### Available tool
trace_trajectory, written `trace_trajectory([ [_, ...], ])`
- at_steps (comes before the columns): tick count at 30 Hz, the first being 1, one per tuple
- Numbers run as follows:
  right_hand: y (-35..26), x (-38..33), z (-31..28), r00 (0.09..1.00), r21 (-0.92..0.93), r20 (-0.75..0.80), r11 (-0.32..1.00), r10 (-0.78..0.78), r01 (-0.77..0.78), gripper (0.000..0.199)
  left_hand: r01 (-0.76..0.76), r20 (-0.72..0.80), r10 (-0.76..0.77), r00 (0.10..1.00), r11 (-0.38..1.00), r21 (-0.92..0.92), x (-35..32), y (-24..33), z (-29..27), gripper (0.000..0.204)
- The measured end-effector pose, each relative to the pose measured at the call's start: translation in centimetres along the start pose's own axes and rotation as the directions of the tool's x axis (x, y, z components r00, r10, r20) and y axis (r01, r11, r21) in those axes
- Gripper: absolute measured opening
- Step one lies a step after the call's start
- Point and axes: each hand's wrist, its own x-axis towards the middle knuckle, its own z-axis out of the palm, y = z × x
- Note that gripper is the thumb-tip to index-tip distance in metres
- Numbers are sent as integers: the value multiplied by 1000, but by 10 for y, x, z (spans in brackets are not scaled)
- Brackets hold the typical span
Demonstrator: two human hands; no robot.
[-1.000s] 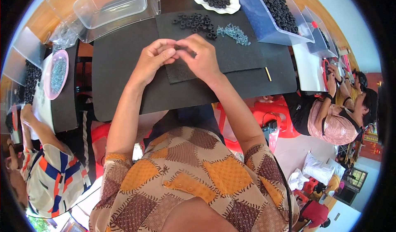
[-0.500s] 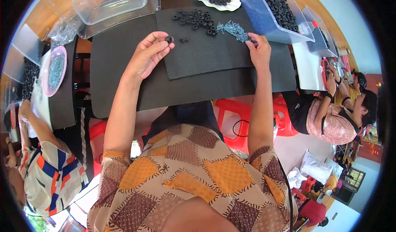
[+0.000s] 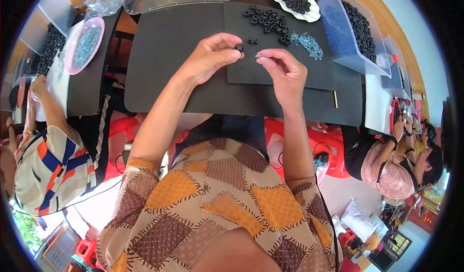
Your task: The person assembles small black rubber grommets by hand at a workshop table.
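My left hand (image 3: 210, 62) pinches a small round black plastic part (image 3: 239, 47) between thumb and fingertips, above the black mat (image 3: 270, 74). Close to its right, my right hand (image 3: 286, 74) is closed at the fingertips on a tiny pale piece (image 3: 258, 56). That piece looks like the small blue pieces, but its exact kind is too small to tell. The two held parts are a short gap apart. Beyond my hands lie a cluster of black round parts (image 3: 268, 21) and a heap of small blue pieces (image 3: 309, 46). A few tiny black parts (image 3: 253, 42) sit nearer.
A white scalloped dish (image 3: 314, 14) of black parts stands at the back, beside a clear bin (image 3: 338, 54) full of them. A yellow stick (image 3: 335, 99) lies at the right. Co-workers sit on both sides; a pink-rimmed bowl (image 3: 71, 62) is at left.
My right hand has left the blue heap and come over to the left hand, with a tiny piece in its fingertips. The left hand still holds the black part. The view has shifted.
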Motion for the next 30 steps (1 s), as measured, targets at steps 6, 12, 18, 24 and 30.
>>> trace_trajectory([
  [6,-8,7,20,982,-45,-6,981,-191,190,11,31,-4,-31,1000,999,-28,1,2,-2,29],
  [12,-15,13,28,961,-248,34,929,-274,273,11,-29,47,30,998,999,-18,-1,3,-1,26],
  [18,-15,7,34,894,-423,114,792,-434,439,14,-4,49,4,999,1000,6,-1,1,-2,26],
  [24,4,-4,40,906,-378,49,832,-421,407,30,33,-71,-40,997,994,-101,4,-1,-4,24],
  [30,25,25,-20,972,-552,-125,828,-197,97,26,-71,-115,39,993,956,-286,7,5,-11,21],
])
